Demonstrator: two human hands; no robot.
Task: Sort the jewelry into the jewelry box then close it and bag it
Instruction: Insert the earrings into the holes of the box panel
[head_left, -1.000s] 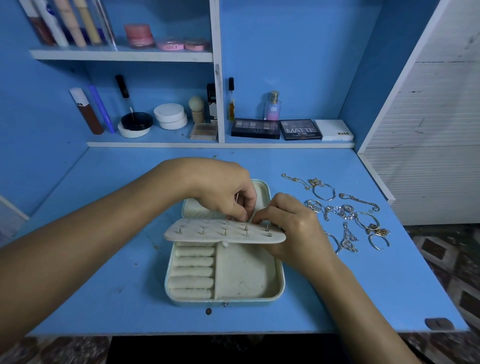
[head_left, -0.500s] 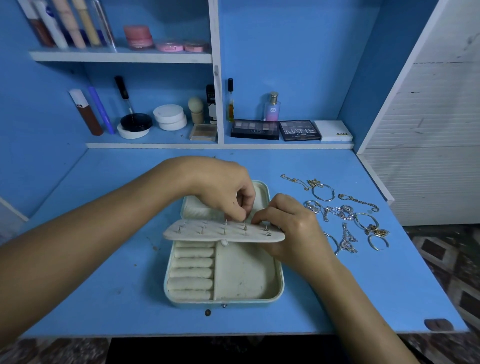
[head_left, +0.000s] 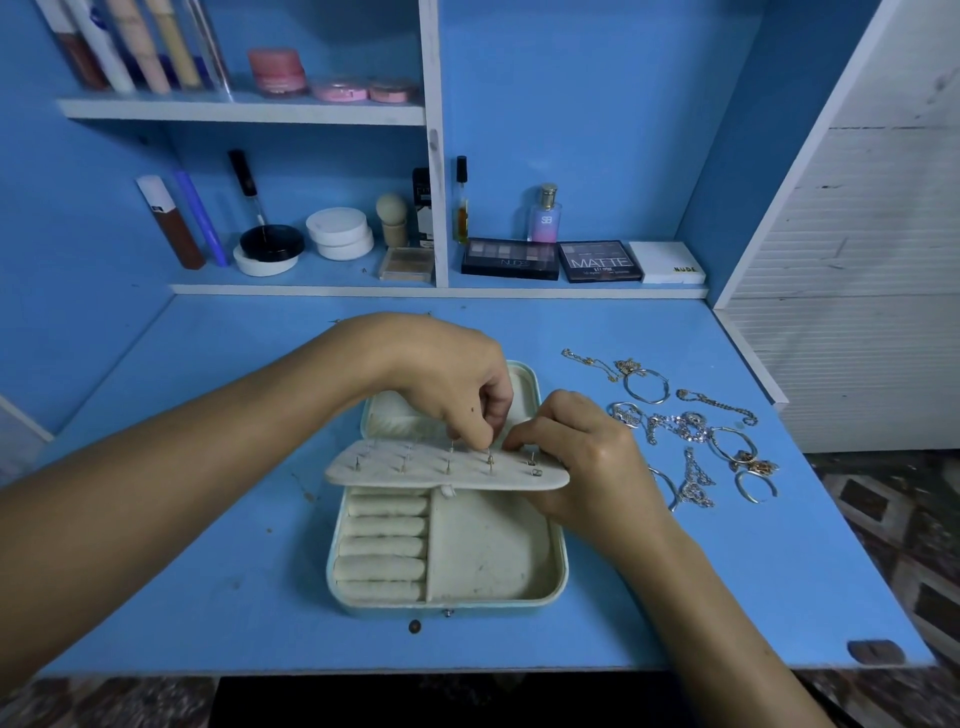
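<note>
A cream jewelry box lies open on the blue desk, with ring rolls at its left and a bare compartment at its right. Its padded earring flap is raised level over the box, with several earring posts sticking up through it. My left hand reaches over the flap and pinches an earring post between fingertips. My right hand grips the flap's right end and holds it up. Loose bracelets, chains and rings lie on the desk to the right.
Makeup palettes, a perfume bottle, jars and tubes stand on the low shelf behind. A white slatted panel borders the desk's right side. A small dark button lies near the desk's front edge.
My left fingertips have shifted slightly along the flap onto a post. The right hand, the flap and the box have stayed in place.
</note>
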